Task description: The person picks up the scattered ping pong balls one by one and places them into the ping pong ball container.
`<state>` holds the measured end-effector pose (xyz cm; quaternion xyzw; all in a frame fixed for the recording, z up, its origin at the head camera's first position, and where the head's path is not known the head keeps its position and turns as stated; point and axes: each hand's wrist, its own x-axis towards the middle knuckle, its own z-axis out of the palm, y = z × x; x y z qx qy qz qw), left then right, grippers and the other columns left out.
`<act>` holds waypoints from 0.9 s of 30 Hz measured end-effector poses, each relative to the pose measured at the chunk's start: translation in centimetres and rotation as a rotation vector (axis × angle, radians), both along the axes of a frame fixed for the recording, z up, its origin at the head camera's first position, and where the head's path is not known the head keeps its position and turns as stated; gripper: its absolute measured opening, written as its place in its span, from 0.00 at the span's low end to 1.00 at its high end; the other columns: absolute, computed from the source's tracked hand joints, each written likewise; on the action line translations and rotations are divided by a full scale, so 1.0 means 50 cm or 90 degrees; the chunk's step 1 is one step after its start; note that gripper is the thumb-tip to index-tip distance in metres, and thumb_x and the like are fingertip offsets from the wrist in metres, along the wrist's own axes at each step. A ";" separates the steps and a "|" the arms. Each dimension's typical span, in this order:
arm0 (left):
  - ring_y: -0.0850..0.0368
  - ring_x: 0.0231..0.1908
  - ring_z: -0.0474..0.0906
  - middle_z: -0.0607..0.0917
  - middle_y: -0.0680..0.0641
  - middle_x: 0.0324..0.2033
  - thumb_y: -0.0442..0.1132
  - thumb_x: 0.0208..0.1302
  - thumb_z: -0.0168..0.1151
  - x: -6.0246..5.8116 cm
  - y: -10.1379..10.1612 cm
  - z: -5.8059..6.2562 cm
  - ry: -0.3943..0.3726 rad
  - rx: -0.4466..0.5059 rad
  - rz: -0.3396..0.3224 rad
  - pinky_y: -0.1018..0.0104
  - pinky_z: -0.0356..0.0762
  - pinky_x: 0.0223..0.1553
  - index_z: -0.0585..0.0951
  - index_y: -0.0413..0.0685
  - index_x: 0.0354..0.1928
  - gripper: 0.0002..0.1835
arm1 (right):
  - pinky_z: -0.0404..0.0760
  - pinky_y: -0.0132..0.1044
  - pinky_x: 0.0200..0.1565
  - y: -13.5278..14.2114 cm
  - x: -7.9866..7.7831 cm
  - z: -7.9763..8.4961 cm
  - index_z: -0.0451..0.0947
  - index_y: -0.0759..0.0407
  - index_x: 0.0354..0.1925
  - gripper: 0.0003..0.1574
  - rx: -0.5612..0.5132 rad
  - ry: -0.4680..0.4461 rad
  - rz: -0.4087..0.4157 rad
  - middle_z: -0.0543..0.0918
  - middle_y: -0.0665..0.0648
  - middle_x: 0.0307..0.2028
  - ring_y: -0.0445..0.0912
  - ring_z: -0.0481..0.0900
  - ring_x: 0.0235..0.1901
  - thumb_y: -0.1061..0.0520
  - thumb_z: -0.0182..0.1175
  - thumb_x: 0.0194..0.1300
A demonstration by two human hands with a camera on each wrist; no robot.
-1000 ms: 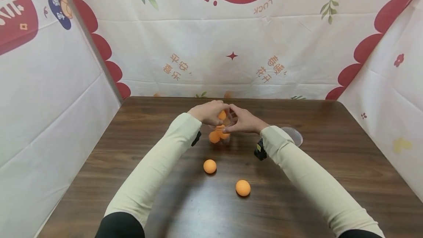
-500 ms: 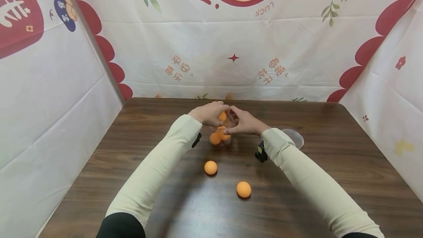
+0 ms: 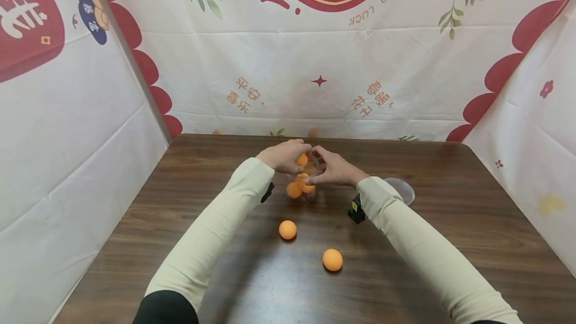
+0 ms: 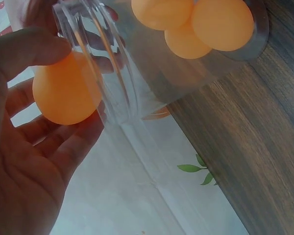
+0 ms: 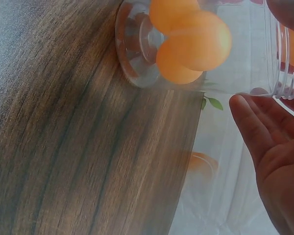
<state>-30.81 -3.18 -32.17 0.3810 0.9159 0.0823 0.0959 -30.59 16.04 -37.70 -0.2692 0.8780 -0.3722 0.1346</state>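
A clear plastic jar [image 5: 240,54] stands upright on the table, with several orange ping-pong balls [image 4: 223,23] at its bottom. My left hand [image 3: 284,156] pinches another orange ping-pong ball [image 4: 63,90] between thumb and fingers, right at the jar's threaded mouth [image 4: 105,63]. From the other side, my right hand [image 3: 335,168] grips the jar near its rim, thumb on one side and fingers on the other. Two loose ping-pong balls lie nearer on the table, one ball [image 3: 287,230] in front of the jar and one ball [image 3: 332,260] closer and to the right.
A round clear lid [image 3: 399,191] lies on the dark wood table [image 3: 216,244], beyond my right forearm. Printed white cloth [image 3: 270,54] hangs behind the table's far edge and along both sides. A small black camera [image 3: 356,209] sits at my right wrist.
The head view has tilted slightly, so everything sits a little lower in it. Both hands keep the same hold on the ball and the jar.
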 end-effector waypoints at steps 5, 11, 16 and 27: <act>0.53 0.42 0.72 0.76 0.44 0.48 0.36 0.61 0.63 0.000 -0.004 -0.001 0.007 0.009 0.001 0.62 0.75 0.44 0.75 0.42 0.56 0.21 | 0.80 0.46 0.49 0.000 0.000 -0.001 0.59 0.52 0.63 0.44 -0.005 0.005 0.006 0.70 0.61 0.62 0.51 0.81 0.48 0.48 0.70 0.55; 0.53 0.41 0.73 0.76 0.44 0.48 0.37 0.60 0.64 0.000 -0.004 -0.002 0.010 0.013 0.000 0.62 0.75 0.44 0.75 0.42 0.55 0.20 | 0.80 0.46 0.50 -0.001 -0.001 -0.003 0.60 0.54 0.63 0.43 -0.007 0.011 0.013 0.71 0.64 0.60 0.52 0.81 0.47 0.49 0.70 0.55; 0.53 0.45 0.74 0.77 0.44 0.48 0.38 0.61 0.63 -0.001 -0.004 -0.002 0.010 0.002 0.007 0.61 0.76 0.49 0.75 0.43 0.55 0.20 | 0.79 0.45 0.49 -0.001 0.003 0.001 0.60 0.55 0.63 0.43 -0.005 0.019 0.014 0.72 0.64 0.59 0.51 0.80 0.47 0.49 0.70 0.55; 0.52 0.50 0.75 0.76 0.44 0.50 0.39 0.63 0.63 -0.002 -0.002 -0.002 0.007 -0.008 0.011 0.59 0.75 0.53 0.75 0.44 0.55 0.19 | 0.80 0.47 0.49 0.002 0.003 -0.001 0.60 0.52 0.63 0.43 0.000 0.023 0.005 0.70 0.64 0.61 0.55 0.80 0.50 0.48 0.70 0.54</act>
